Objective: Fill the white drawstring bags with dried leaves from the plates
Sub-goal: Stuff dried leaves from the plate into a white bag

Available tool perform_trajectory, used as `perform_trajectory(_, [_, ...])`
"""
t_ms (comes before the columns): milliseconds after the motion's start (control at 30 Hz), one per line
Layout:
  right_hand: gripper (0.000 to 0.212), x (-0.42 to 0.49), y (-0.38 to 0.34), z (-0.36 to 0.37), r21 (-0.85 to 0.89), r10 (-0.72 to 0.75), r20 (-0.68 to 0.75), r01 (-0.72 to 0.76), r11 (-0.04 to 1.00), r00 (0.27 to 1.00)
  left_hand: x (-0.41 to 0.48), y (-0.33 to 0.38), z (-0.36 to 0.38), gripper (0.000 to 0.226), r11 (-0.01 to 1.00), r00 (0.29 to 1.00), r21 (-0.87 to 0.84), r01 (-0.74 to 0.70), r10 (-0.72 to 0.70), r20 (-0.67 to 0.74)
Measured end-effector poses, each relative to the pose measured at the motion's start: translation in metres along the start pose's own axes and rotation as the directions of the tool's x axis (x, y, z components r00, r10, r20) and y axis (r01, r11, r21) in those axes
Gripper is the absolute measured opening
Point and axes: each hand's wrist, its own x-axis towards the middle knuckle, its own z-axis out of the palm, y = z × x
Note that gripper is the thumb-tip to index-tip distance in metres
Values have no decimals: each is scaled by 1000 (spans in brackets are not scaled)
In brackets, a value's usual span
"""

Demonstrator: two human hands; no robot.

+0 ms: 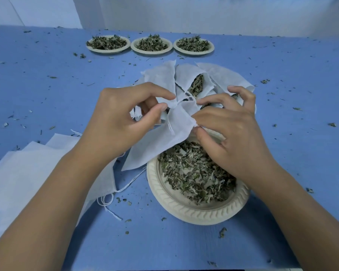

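opening an empty bag over the near plate

we hold the white drawstring bag (164, 141) flat and limp above the near plate (184, 210), its mouth uppermost between our hands and its closed end trailing down toward the plate's left rim. the left hand (115, 118) pinches one lip of the mouth between thumb and forefinger. the right hand (233, 133) pinches the opposite lip at its corner, its other fingers loosely curled. we judge the step to be parting the mouth: draw the two lips apart evenly, leave the drawstring (170, 127) slack so the hem does not gather, and hold the opening over the dried leaves (192, 171) so spill falls back on the plate. filled bags (196, 83) lie just beyond. empty bags (37, 163) are stacked at left on the blue table (292, 98). three more plates (151, 52) stand well apart at the far side.
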Motion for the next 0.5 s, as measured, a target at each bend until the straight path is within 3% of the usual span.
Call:
perform_trajectory(100, [25,0,0,0,2,-14,27,14,1000,1000,-1,-2,6,22,983,988,-140,119,-103,113])
perform_trajectory(233, [25,1,-1,-1,33,-42,50,40,999,998,-1,-5,8,26,941,977,-266,208,-190,92])
perform_trajectory(367, [24,1,-2,0,55,-53,48,50,997,997,0,-9,7,38,982,967,-139,124,-89,237])
perform_trajectory(500, [24,0,-2,2,79,-44,46,40,996,998,-2,-6,11,35,969,937,-178,173,-107,332])
